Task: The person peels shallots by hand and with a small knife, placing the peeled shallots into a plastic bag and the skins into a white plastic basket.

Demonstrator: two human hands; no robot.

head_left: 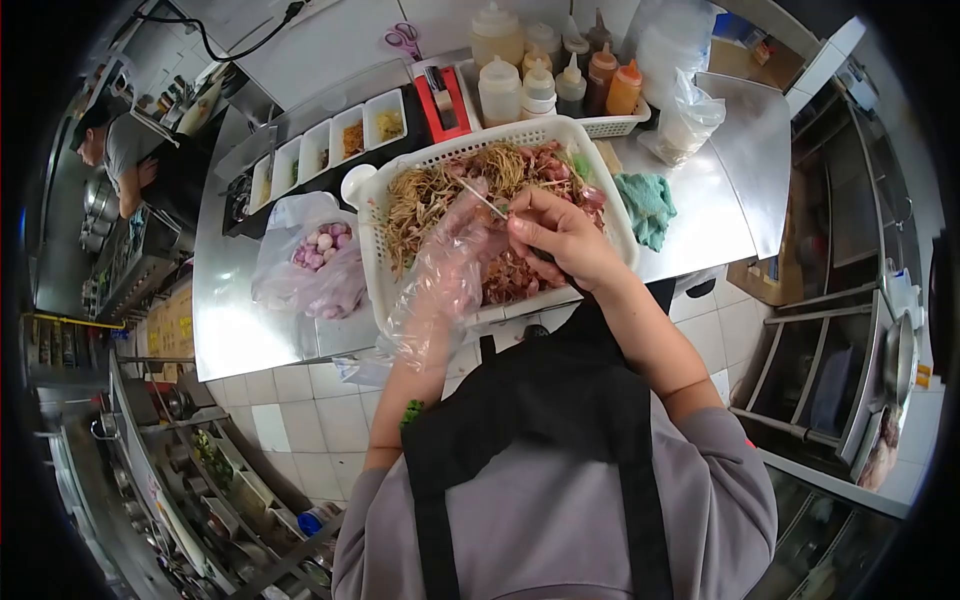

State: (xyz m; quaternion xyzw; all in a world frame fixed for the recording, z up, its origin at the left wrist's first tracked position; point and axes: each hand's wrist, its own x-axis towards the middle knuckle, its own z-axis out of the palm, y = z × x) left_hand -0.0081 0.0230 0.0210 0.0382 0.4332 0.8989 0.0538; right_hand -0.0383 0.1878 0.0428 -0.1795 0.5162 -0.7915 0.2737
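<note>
My left hand (470, 225), in a loose clear plastic glove that runs up the forearm, is over the basket with its fingers curled; what they hold is hidden by the glove. My right hand (560, 235) is bare and closed close beside it, thumb and finger pinched on a thin pale stick-like thing (480, 196) that slants up to the left across the gloved fingers. Under both hands, a white perforated basket (372, 235) holds a tangle of pale, stringy roots (425, 195) and reddish-purple pieces (515, 280).
Left of the basket lies an open plastic bag of shallots (322, 245). Behind are topping trays (353, 138), a red-and-black holder (442, 102) and several squeeze bottles (500, 90). A green cloth (646, 208) lies right. Another person (135, 160) stands far left.
</note>
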